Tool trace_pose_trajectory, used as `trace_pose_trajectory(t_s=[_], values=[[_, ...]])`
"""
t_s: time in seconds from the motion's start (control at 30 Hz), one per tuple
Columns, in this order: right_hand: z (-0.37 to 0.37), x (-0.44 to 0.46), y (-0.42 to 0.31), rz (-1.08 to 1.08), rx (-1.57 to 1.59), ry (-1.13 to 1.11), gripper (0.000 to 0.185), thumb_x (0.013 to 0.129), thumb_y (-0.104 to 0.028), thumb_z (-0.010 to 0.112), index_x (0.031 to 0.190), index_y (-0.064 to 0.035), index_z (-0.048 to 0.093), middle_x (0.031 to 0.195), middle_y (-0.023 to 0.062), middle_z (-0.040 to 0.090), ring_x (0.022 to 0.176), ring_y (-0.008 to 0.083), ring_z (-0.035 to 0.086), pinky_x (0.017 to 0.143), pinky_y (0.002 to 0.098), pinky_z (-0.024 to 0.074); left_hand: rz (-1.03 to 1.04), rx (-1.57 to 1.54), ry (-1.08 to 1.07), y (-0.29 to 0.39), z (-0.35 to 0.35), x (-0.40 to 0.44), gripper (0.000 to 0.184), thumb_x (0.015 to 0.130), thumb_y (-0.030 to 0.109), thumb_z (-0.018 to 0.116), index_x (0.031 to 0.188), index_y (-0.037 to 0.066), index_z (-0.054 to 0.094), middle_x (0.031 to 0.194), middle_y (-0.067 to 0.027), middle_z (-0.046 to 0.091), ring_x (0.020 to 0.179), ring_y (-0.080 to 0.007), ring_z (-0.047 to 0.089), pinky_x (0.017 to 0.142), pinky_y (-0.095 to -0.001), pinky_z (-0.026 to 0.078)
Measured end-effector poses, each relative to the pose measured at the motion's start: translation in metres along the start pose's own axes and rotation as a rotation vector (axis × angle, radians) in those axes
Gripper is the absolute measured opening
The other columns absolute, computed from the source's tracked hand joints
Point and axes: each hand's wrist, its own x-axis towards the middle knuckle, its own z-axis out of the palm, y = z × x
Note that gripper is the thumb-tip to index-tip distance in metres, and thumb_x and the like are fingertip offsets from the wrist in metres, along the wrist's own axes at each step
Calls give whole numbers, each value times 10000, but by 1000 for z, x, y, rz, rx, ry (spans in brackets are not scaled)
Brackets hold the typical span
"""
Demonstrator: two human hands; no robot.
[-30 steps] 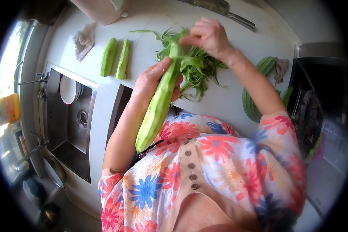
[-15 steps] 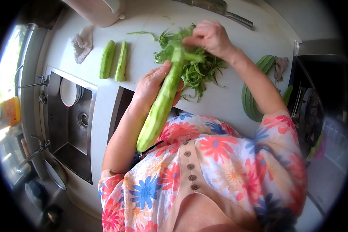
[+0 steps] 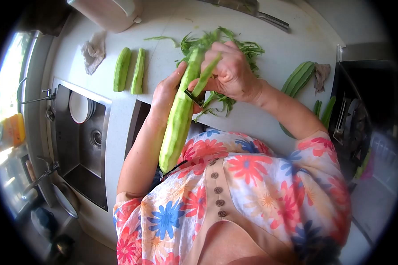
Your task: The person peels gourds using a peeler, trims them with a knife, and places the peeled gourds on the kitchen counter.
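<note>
My left hand point(image 3: 167, 88) is closed around a long, mostly peeled ridge gourd point(image 3: 177, 126), which slants from the counter toward my body. Fingers of my right hand point(image 3: 232, 73) are wrapped round a peeler point(image 3: 193, 98) whose dark blade lies against the gourd's side. A strip of green peel point(image 3: 206, 75) curls up from the blade. Beneath both hands is a heap of peelings point(image 3: 250, 51) on the counter. Two peeled gourd pieces point(image 3: 122, 70) lie side by side to the left, and an unpeeled ridge gourd point(image 3: 300, 77) rests to the right, partly behind my forearm.
A sink point(image 3: 82, 150) with stacked bowls point(image 3: 79, 106) is at the left. A crumpled cloth point(image 3: 93, 52) and a pale pitcher point(image 3: 108, 13) stand near the back left of the counter point(image 3: 163, 22). The cleaver point(image 3: 272, 20) lies at the back. A stove point(image 3: 353, 119) borders the right.
My right hand has come down from the gourd's far end toward its middle, drawing the peeler along. A new strip of peel has lifted. The gourd has shifted slightly in my left hand.
</note>
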Motion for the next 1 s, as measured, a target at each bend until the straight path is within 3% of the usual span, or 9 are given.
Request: trace_pose_trajectory(t_s=[0.1,0.3,0.33,0.37,0.43,0.57,0.77,0.87,1.0], values=[[0,-2,0,-14,-65,-12,281,704,-450,704,685,-173,660,729,-48,572,698,162,500,650,323,344,53,20,-5,-1,-1,2,403,930,409,463,953,28,589,640,-85,575,458,-208,559,382,-300,476],[9,-7,54,67,-172,130,343,691,-464,706,557,-169,593,539,-36,507,594,167,486,615,328,340,40,-84,-129,-4,11,-9,413,948,395,432,1077,19,545,649,-105,527,454,-213,490,407,-311,385],[-1,-10,64,159,-271,8,200,708,-303,727,612,-146,647,597,-9,571,613,164,523,614,319,384,43,-103,-178,-4,13,-13,416,948,398,431,1069,17,544,651,-106,517,454,-212,478,413,-308,368],[4,-17,80,150,-177,128,253,734,-317,713,612,-114,623,593,-2,552,593,176,503,592,336,394,49,-120,-227,-3,13,-15,420,948,401,429,1061,14,544,653,-108,507,455,-211,466,419,-305,350],[-8,-13,71,196,-260,58,312,756,-330,704,604,-86,584,584,8,520,587,188,478,580,339,392,51,-123,-197,0,13,-16,421,948,406,428,1074,23,550,670,-102,508,459,-204,465,418,-298,345],[-4,-2,27,130,15,93,343,757,-349,707,593,-98,539,569,11,455,588,197,453,580,326,365,77,-92,-179,-5,6,-8,416,945,412,432,1069,38,565,683,-89,513,475,-188,469,421,-291,343],[3,-1,1,-26,-67,84,356,711,-423,717,599,-141,532,595,-10,452,605,180,451,613,305,330,146,-37,223,-4,34,-7,377,958,409,377,1026,62,510,674,-75,506,406,-167,407,386,-268,319],[5,-3,24,6,-139,121,358,704,-418,722,586,-140,530,582,-22,447,597,167,440,601,302,325,-29,-163,52,-3,23,-7,388,967,401,355,1063,56,507,637,-60,476,397,-161,386,390,-265,300],[-2,-12,62,136,-255,150,365,731,-351,723,558,-95,528,550,9,455,561,188,443,557,310,356,81,-119,-229,-6,14,-11,418,950,425,404,1100,60,541,643,-79,472,463,-192,427,451,-304,352]])
